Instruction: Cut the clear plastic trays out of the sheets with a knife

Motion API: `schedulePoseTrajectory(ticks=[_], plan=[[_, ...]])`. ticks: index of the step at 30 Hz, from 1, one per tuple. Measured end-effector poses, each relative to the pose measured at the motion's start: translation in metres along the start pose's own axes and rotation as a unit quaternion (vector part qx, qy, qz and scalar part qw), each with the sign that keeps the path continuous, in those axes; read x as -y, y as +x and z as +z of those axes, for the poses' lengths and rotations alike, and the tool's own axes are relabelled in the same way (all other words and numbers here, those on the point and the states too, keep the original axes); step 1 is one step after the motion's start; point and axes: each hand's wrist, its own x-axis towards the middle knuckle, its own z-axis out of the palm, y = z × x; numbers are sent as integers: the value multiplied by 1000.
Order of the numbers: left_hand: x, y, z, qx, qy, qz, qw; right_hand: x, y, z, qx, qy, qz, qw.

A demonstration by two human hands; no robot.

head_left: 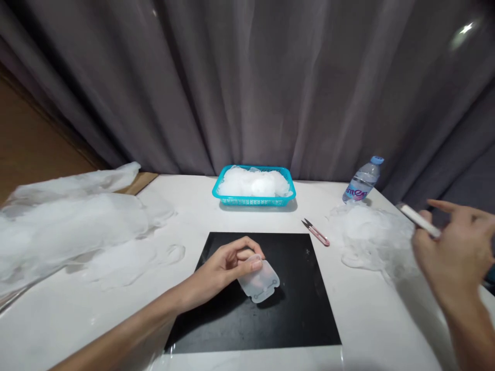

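L hand (228,268) pinches a clear plastic piece (260,283) btwn thumb & fingers, R hand (456,252) is closed on a slim white tool (419,221) held up at right, over the white table (367,319), piece resting on its black mat (301,309), w/ a plastic heap (367,237), teal basket (253,201), bottle (361,180) & pink snips (317,233) beyond.

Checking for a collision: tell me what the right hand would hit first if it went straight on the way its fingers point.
Pointing left, the right hand, gripping a white stick, would probably first meet the heap of clear plastic; its height above the table is unclear.
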Motion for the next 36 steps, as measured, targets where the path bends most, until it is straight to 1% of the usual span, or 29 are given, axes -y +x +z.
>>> schedulePoseTrajectory(ticks=[2,3,4,5,6,7,9,11,12,14,16,19,21,23,24,25,27,30,33,35,36], plan=[[-2,10,-6,-55,50,34,997,28,-24,2,13,64,-97,993],[-4,19,-10,-94,84,55,991,41,-38,5,43,105,-160,981],[-9,30,-17,-138,122,77,980,51,-52,11,85,140,-215,963],[-15,44,-25,-193,174,102,960,59,-67,17,129,163,-261,943],[-24,60,-35,-233,196,121,945,65,-80,24,161,178,-296,925],[-34,77,-46,-255,212,137,934,70,-93,30,182,188,-323,909],[-56,111,-71,-286,250,170,909,75,-113,43,195,192,-356,893],[-75,139,-95,-304,295,191,885,77,-126,53,202,172,-354,897],[-81,148,-106,-315,320,197,872,77,-130,57,201,160,-352,900],[-84,153,-125,-343,368,196,842,77,-135,62,200,141,-353,903],[-76,141,-141,-367,410,185,815,76,-136,65,193,132,-358,904],[-54,103,-157,-367,465,171,787,77,-137,65,185,128,-372,901],[-41,78,-166,-365,494,165,772,78,-138,64,194,131,-382,894],[-35,64,-174,-360,514,158,763,79,-139,64,207,139,-385,889],[-35,63,-178,-355,521,154,761,79,-139,64,213,143,-383,887],[-36,66,-182,-349,527,150,760,79,-139,63,219,148,-380,886],[-43,85,-188,-337,534,141,763,79,-138,63,231,156,-377,883],[-58,132,-191,-329,537,121,768,79,-135,64,253,157,-380,876],[-68,176,-181,-313,537,104,776,77,-132,64,273,161,-379,869],[-68,193,-170,-286,539,101,786,76,-131,65,283,168,-378,866],[-67,197,-165,-273,540,104,789,75,-130,65,286,170,-379,863]])
